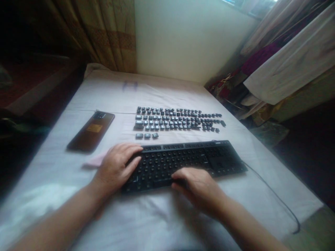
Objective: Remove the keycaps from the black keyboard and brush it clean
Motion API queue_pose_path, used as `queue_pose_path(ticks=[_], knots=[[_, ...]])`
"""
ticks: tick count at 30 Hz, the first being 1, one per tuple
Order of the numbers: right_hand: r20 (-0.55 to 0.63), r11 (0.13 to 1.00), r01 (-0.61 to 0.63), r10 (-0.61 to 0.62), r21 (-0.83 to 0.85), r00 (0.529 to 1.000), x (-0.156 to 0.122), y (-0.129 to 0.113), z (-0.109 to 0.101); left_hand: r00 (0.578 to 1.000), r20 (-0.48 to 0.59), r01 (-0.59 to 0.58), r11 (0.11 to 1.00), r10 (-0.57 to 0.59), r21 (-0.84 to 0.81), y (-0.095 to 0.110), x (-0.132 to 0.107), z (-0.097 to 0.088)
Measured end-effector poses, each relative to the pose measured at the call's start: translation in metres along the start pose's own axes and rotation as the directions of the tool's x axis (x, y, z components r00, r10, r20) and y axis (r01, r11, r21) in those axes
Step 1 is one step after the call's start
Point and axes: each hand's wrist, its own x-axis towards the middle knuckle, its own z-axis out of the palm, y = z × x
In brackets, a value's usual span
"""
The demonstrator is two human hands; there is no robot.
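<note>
A black keyboard with its keycaps taken off lies on a white sheet. My left hand rests flat over the keyboard's left end, fingers stretched out and holding nothing. My right hand sits at the keyboard's near edge around the middle, its fingers curled down onto the frame; whether they pinch anything is hidden. Beyond the keyboard, several loose black keycaps are laid out in rows on the sheet.
A dark phone lies face down to the left of the keycaps. A pink cloth peeks out beside my left hand. The keyboard cable trails off to the right. Curtains and piled fabric stand at the back and right.
</note>
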Motion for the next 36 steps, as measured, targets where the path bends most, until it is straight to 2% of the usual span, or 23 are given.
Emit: queue_pose_path(ticks=[2, 5, 9, 12, 18, 22, 25, 29, 32, 36], knots=[[-0.085, 0.999, 0.03, -0.027, 0.03, 0.996, -0.003, 0.002, 0.004, 1.0, 0.006, 0.0, 1.0, 0.0, -0.002, 0.0, 0.0, 0.0], [-0.159, 0.993, 0.022, -0.003, 0.115, 0.987, -0.005, 0.004, 0.007, 1.0, 0.005, -0.006, 1.0, 0.006, 0.005, -0.001, 0.0, 0.0], [-0.197, 0.972, -0.041, 0.088, 0.231, 0.976, -0.003, 0.003, 0.001, 1.0, 0.003, -0.011, 1.0, 0.011, 0.019, 0.0, 0.0, 0.0], [-0.208, 0.963, -0.1, 0.154, 0.249, 0.966, -0.002, 0.003, -0.004, 1.0, 0.004, -0.01, 1.0, 0.01, 0.021, 0.0, 0.0, 0.0], [-0.268, 0.953, -0.118, 0.195, 0.279, 0.944, 0.0, 0.003, -0.008, 1.0, -0.009, -0.022, 0.999, 0.022, 0.03, -0.003, -0.001, 0.002], [-0.329, 0.939, -0.11, 0.221, 0.326, 0.918, 0.006, 0.001, -0.009, 0.992, -0.071, -0.099, 0.994, 0.103, 0.053, 0.006, 0.002, -0.004], [-0.287, 0.898, -0.156, 0.289, 0.411, 0.913, 0.015, -0.001, -0.009, 0.975, -0.077, -0.206, 0.978, 0.208, 0.035, 0.021, 0.004, -0.009], [-0.176, 0.828, -0.246, 0.377, 0.503, 0.909, 0.026, -0.001, -0.005, 0.926, -0.08, -0.362, 0.929, 0.368, 0.082, 0.038, 0.006, -0.007], [-0.092, 0.779, -0.288, 0.403, 0.557, 0.911, 0.03, 0.001, -0.002, 0.913, -0.059, -0.396, 0.913, 0.403, 0.099, 0.042, 0.006, -0.002], [0.017, 0.699, -0.333, 0.418, 0.632, 0.908, 0.031, 0.001, -0.001, 0.917, -0.067, -0.39, 0.919, 0.394, 0.063, 0.043, 0.007, 0.001]])
